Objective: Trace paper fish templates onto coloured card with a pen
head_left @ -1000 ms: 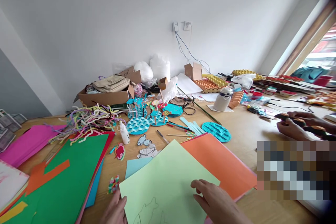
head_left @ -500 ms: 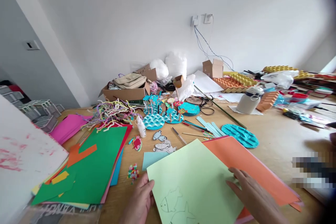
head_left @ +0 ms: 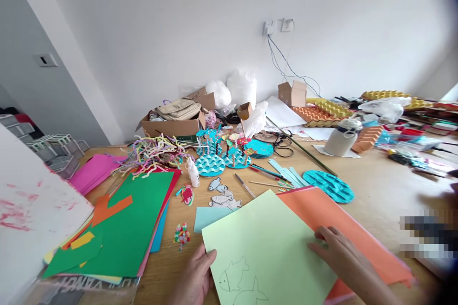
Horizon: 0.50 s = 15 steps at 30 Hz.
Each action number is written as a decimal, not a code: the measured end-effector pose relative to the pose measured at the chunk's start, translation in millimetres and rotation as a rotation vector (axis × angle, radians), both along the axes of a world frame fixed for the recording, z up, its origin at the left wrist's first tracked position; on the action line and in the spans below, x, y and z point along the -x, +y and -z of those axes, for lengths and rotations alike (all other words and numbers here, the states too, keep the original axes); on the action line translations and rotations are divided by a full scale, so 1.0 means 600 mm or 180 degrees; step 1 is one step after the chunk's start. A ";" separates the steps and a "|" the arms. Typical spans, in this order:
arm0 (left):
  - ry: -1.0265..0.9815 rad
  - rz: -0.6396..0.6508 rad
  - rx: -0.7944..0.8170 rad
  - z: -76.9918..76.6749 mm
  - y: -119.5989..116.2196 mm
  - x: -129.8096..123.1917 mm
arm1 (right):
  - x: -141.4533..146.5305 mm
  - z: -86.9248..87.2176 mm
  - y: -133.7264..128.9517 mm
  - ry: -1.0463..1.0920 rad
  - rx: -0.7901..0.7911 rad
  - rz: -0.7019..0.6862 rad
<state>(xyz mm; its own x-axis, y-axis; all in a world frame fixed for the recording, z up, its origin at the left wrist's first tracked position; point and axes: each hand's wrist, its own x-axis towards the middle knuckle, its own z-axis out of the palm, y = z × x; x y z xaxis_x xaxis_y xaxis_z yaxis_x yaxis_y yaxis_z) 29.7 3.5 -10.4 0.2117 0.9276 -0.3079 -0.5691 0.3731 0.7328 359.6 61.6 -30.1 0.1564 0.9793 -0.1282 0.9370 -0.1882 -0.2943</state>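
A light green sheet of paper (head_left: 265, 233) lies tilted before me, with fish outlines drawn in its lower left part. My left hand (head_left: 196, 267) grips its left edge, thumb on top and fingers beneath. On the right side of the sheet rests my right hand (head_left: 334, 250), fingers curved and apart, touching the paper. Orange paper (head_left: 343, 219) shows underneath to the right. Past the sheet's far edge are cut-out paper fish (head_left: 223, 196), a light blue piece of paper (head_left: 209, 217) and a pen (head_left: 245, 186). Small coloured paper dots (head_left: 182, 234) lie left of the sheet.
Green paper (head_left: 139, 219) tops a coloured stack at left. A white glue bottle (head_left: 193, 172), turquoise wavy discs (head_left: 210, 165) and pipe cleaners (head_left: 153, 152) sit farther back. At right are a blue oval (head_left: 328, 185) and a lidded cup (head_left: 341, 138).
My left hand and the green sheet's left edge have shifted slightly right. The right hand stays on the sheet, almost unmoved.
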 end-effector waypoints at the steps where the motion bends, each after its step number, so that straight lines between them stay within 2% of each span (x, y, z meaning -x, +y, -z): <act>1: -0.0002 0.0003 0.0021 0.000 0.000 0.000 | 0.002 -0.002 0.000 0.0006 -0.0013 0.0044; 10: 0.0220 0.0054 0.0338 0.003 -0.006 -0.007 | 0.033 -0.036 0.011 0.0054 0.0470 0.0073; 15: 0.0449 0.0115 0.0393 -0.001 -0.002 -0.004 | 0.035 -0.042 0.024 0.0270 0.0061 0.0037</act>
